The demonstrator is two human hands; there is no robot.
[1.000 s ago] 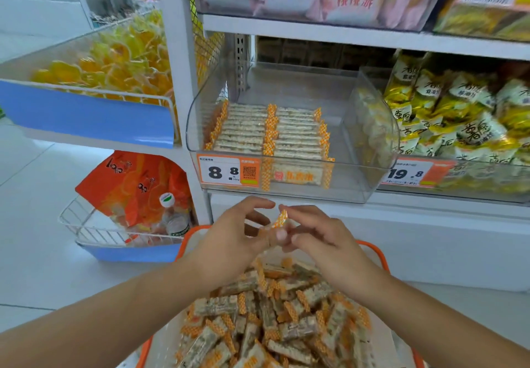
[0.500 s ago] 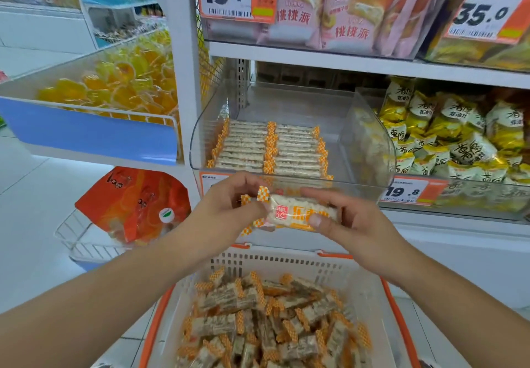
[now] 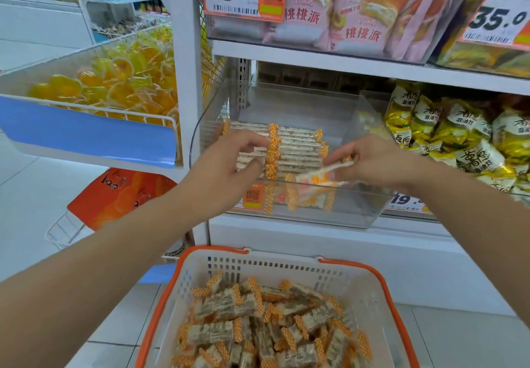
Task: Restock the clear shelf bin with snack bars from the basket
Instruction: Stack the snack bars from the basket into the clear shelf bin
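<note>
The clear shelf bin (image 3: 350, 212) sits on the middle shelf with two neat rows of snack bars (image 3: 298, 149) with orange checked ends. My left hand (image 3: 226, 167) reaches into the bin over the left row, thumb and fingers pinching a snack bar (image 3: 248, 156) there. My right hand (image 3: 375, 164) holds a white and orange snack bar (image 3: 318, 177) by its end, tilted over the bin's front edge. Below, the white basket with an orange rim (image 3: 375, 271) holds several loose snack bars (image 3: 258, 324).
A wire bin of yellow jelly cups (image 3: 114, 83) with a blue front juts out at the left. Yellow snack bags (image 3: 459, 135) fill the neighbouring bin on the right. Pink packs (image 3: 344, 12) and price tags hang above. An orange bag (image 3: 123, 192) lies in a low wire rack.
Both hands rose from the basket to the shelf bin and moved apart. The left went into the left row with a bar and the right carried the white bar to the front edge.
</note>
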